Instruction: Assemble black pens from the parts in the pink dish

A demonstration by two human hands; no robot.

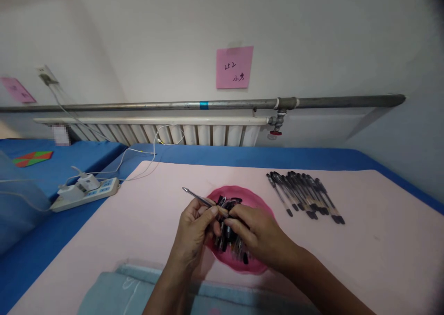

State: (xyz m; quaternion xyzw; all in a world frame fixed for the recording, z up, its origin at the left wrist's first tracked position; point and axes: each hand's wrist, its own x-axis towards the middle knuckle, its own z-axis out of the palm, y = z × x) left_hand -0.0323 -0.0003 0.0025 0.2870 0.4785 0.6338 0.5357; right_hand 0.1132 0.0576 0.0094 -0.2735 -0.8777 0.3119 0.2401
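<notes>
My left hand (197,225) is closed round a pen (196,196), whose bare pointed tip sticks out to the upper left. At the pen's other end, the fingers of my right hand (258,231) are pinched together; what exactly they grip there is hidden. Both hands are above a pink plastic basin (256,268) with a wavy rim. Inside it lie several dark pen parts (224,241), partly covered by my hands. To the right, several capped black pens (305,192) lie side by side in a loose row.
A pink sheet covers the blue table (222,155). A power strip (90,194) with plugs and white cables sits at the left edge. Light blue cloth (114,287) lies at the near edge. Behind are a radiator (204,134), a metal pipe (156,106) and a pink note (234,68).
</notes>
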